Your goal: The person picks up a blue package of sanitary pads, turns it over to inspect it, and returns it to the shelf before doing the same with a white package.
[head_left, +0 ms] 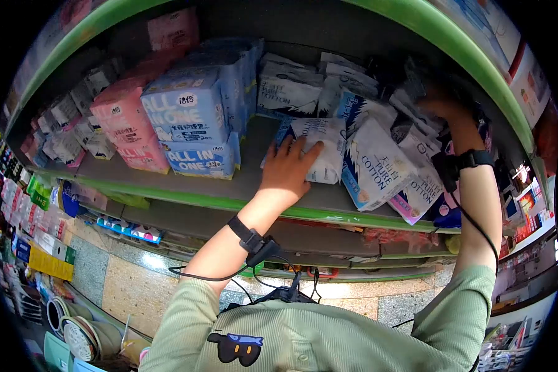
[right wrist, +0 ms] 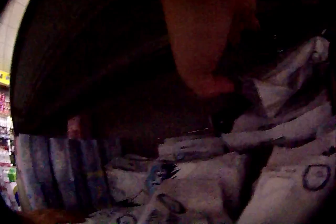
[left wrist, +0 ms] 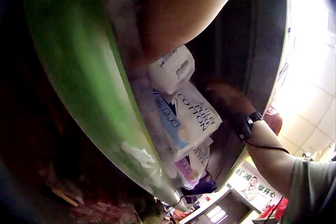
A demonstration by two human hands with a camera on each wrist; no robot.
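My left hand (head_left: 289, 167) rests with spread fingers on a white and blue cotton pack (head_left: 324, 149) near the shelf's front edge. Beside that pack, to the right, lean more packs marked Pure Cotton, one white and blue (head_left: 378, 167) and one with a pink corner (head_left: 420, 177). My right hand (head_left: 445, 104) reaches deep into the dark back right of the shelf. In the right wrist view its fingers (right wrist: 210, 85) point down beside a crumpled pale wrapper (right wrist: 283, 85); I cannot tell whether they grip it.
Blue packs (head_left: 189, 115) and pink packs (head_left: 127, 124) stand stacked on the left of the shelf. More cotton packs (head_left: 289, 87) lie at the back. A green front edge (head_left: 260, 208) runs along the shelf, and a green-edged shelf (head_left: 459, 49) hangs above.
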